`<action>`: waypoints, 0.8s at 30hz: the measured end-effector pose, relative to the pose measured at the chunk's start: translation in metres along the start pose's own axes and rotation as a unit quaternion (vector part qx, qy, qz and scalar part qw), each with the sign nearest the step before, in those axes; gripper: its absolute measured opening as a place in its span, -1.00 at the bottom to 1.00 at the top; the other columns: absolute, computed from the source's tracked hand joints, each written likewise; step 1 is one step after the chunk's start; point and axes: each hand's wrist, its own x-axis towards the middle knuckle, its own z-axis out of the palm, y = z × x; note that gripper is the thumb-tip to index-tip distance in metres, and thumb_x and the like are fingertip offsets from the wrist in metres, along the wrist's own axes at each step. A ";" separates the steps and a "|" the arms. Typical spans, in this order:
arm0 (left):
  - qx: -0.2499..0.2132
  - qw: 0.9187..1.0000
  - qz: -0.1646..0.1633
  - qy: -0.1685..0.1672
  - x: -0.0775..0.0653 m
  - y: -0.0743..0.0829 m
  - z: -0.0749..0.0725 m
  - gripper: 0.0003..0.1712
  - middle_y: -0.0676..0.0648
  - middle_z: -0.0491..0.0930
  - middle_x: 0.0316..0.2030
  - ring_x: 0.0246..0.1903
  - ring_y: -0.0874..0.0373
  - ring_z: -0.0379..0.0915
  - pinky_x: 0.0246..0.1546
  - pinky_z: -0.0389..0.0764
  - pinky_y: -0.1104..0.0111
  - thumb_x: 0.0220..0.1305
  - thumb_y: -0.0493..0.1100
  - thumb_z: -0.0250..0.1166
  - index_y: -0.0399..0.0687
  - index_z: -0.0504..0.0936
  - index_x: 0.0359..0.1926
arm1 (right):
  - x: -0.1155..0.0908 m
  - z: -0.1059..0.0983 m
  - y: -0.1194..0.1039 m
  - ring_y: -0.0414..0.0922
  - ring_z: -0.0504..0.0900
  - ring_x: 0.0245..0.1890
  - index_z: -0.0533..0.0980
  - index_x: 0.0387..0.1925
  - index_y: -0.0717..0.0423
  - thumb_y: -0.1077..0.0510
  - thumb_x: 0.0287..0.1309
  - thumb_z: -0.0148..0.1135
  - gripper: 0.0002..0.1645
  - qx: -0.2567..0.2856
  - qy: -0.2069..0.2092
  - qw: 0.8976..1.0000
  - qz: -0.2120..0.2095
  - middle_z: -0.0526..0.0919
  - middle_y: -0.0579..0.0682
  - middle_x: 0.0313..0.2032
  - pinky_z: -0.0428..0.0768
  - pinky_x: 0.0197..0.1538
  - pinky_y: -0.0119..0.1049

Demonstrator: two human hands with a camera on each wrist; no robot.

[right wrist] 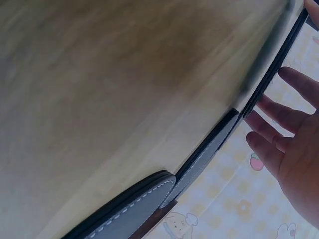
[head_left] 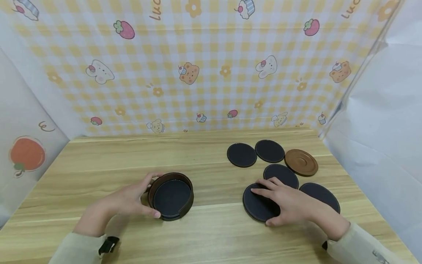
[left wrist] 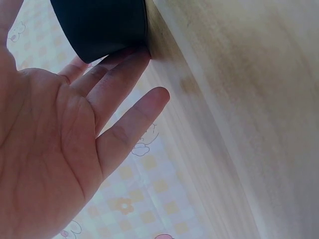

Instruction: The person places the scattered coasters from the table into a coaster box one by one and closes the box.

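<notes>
Left hand point(head_left: 130, 200): bent round the left side of the coaster holder point(head_left: 189, 203), thumb at its near rim and fingers at its far side.
Coaster holder: left of the worktop's point(head_left: 211, 234) middle, well in from the left edge; a low round wall, brown inside, with a gap facing the front edge. A black coaster in the holder point(head_left: 171, 198) lies flat.
Right hand point(head_left: 287, 201): holds the front coaster point(head_left: 258, 205) by its rim, thumb on the near side, fingers over the top and far side; how firmly, I cannot tell.
Front coaster: right of the middle, towards the front edge.
Other coasters: the middle coaster point(head_left: 281, 174) just behind the hand, the sleeve-side coaster point(head_left: 321, 196) towards the right edge, the brown coaster point(head_left: 301, 162) near the back right corner, the back-left coaster point(head_left: 241, 155) and the back-middle coaster point(head_left: 270, 150) near the back edge.
Handling: stitched and leather-like, so probably light, stiff, hardly fragile; smooth faces may slide.
Best hold: opposite rims for a coaster; outer wall, clear of the gap, for the holder.
</notes>
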 end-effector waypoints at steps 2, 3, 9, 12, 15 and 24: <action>-0.001 1.000 -0.002 0.000 0.000 0.000 0.000 0.22 -0.26 0.47 0.28 0.32 -0.36 0.31 0.15 0.39 -0.29 -0.08 0.21 0.57 0.12 0.02 0.46 | -0.001 -0.001 -0.001 0.03 0.31 0.31 0.36 0.40 -0.10 -0.25 -0.08 0.49 -0.01 0.004 0.004 1.000 0.004 0.29 0.11 0.43 0.59 0.02 -0.11; -0.001 1.000 -0.002 0.000 0.000 0.000 0.001 0.22 -0.25 0.47 0.28 0.32 -0.36 0.31 0.15 0.39 -0.29 -0.08 0.21 0.57 0.13 0.02 0.46 | -0.001 -0.001 -0.001 0.03 0.31 0.31 0.36 0.40 -0.10 -0.25 -0.08 0.50 -0.01 0.005 0.006 1.000 0.007 0.29 0.12 0.43 0.59 0.02 -0.10; -0.003 1.000 0.002 0.000 0.000 0.000 0.001 0.22 -0.23 0.49 0.26 0.31 -0.36 0.32 0.15 0.39 -0.28 -0.08 0.21 0.57 0.10 0.02 0.46 | -0.002 -0.003 -0.002 0.02 0.29 0.31 0.36 0.40 -0.12 -0.24 -0.09 0.51 0.00 0.013 0.015 1.000 0.013 0.28 0.11 0.44 0.59 0.03 -0.10; -0.002 1.000 0.002 0.001 -0.001 0.000 0.001 0.22 -0.24 0.49 0.26 0.30 -0.36 0.33 0.15 0.39 -0.28 -0.08 0.21 0.57 0.09 0.02 0.46 | -0.001 -0.003 -0.002 0.00 0.28 0.31 0.35 0.40 -0.13 -0.24 -0.09 0.51 0.00 0.015 0.017 1.000 0.013 0.27 0.11 0.44 0.59 0.03 -0.11; 0.000 1.000 -0.001 0.001 -0.001 0.001 0.001 0.22 -0.25 0.49 0.26 0.31 -0.36 0.32 0.16 0.39 -0.28 -0.08 0.22 0.57 0.09 0.02 0.46 | 0.000 -0.003 -0.003 -0.01 0.28 0.31 0.35 0.40 -0.14 -0.24 -0.09 0.51 0.00 0.015 0.019 1.000 0.011 0.28 0.09 0.44 0.59 0.04 -0.12; 0.001 1.000 -0.007 -0.001 0.000 0.001 0.001 0.23 -0.26 0.47 0.27 0.32 -0.37 0.30 0.15 0.38 -0.29 -0.08 0.20 0.57 0.09 0.01 0.47 | 0.003 -0.003 -0.005 -0.04 0.29 0.29 0.35 0.39 -0.17 -0.23 -0.10 0.51 -0.01 0.018 0.021 1.000 0.006 0.30 0.04 0.42 0.58 0.03 -0.15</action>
